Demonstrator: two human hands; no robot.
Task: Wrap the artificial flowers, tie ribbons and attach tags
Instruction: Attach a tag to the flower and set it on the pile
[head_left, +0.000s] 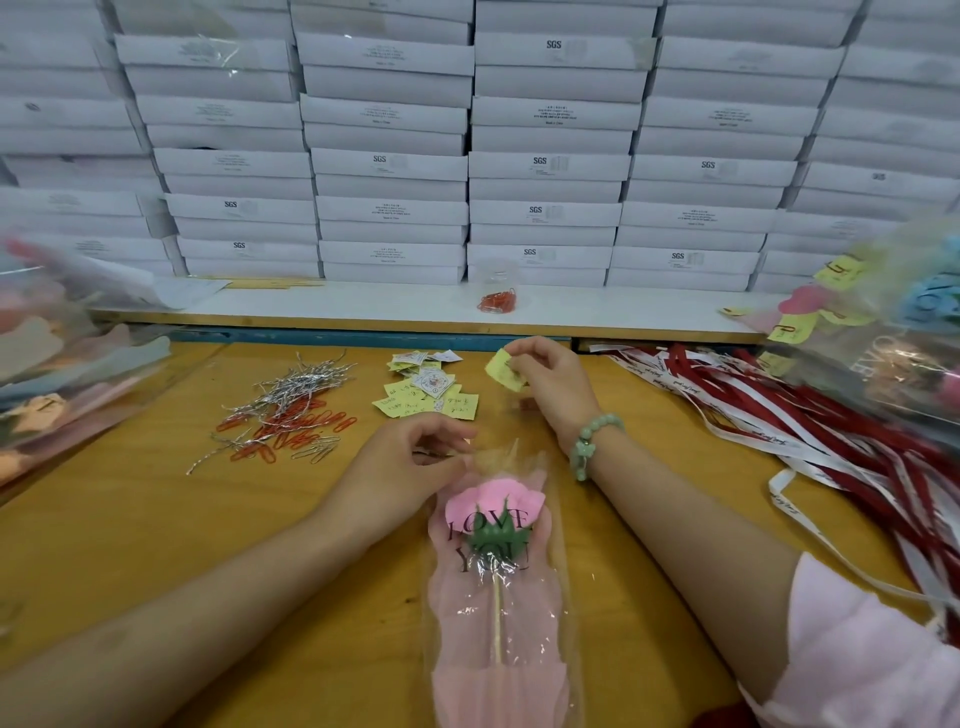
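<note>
- At the near centre of the counter (156, 519): a wrapped flower (493, 545) lies lengthwise, its pink bloom pointing away from the person and its stem toward them. It sits in a clear sleeve with pink lining, printed "LOVE YOU".
- Left hand (410, 467): the fingers are curled and the fingertips pinch the far, upper edge of the sleeve, just beyond the bloom.
- Right hand (550, 379): raised beyond the flower, it pinches a yellow tag (505, 370) between thumb and fingertips. A green bead bracelet (589, 441) is on the wrist.
- Tag pile (426, 397): loose yellow and white slips lie just left of the right hand.
- Fasteners: a heap of silver twist ties (296, 384) lies left of the tag pile, with red paper clips (296, 426) mixed into its near side.
- Ribbons (779, 415): red and white printed lengths are spread across the right of the counter, and one white strand trails toward the person's pink sleeve (857, 649).
- Shelf (363, 306): it runs along the counter's far edge and carries a clear cup (497, 291) of red clips.
- Background: stacked white boxes (389, 161), several marked "SGS".
- Both margins: blurred clear bags (52, 364) of pastel items.
</note>
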